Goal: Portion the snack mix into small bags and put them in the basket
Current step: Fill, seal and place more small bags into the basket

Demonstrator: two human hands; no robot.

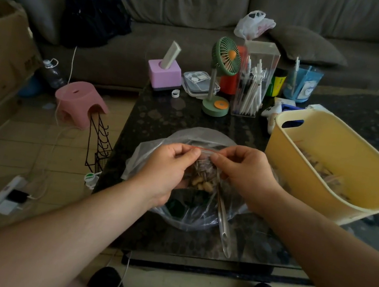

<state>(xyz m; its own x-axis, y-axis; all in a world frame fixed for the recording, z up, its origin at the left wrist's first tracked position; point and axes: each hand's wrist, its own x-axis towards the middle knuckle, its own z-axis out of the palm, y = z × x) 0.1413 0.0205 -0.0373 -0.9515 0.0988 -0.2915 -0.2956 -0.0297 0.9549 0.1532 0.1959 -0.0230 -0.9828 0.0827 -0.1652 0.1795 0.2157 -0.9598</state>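
Left hand [169,164] is pinching the left end of the red zip strip on a small clear plastic bag [204,171] stuffed with snack mix, and the right hand [244,174] pinches the other end, so the bag hangs between them right over the big open clear plastic bag [189,210] sitting on the dark speckled stone counter [187,116]. A metal spoon handle [223,221] sticks out of the big bag. Off to the right, the pale yellow plastic basket [324,164] already has a few filled bags inside.
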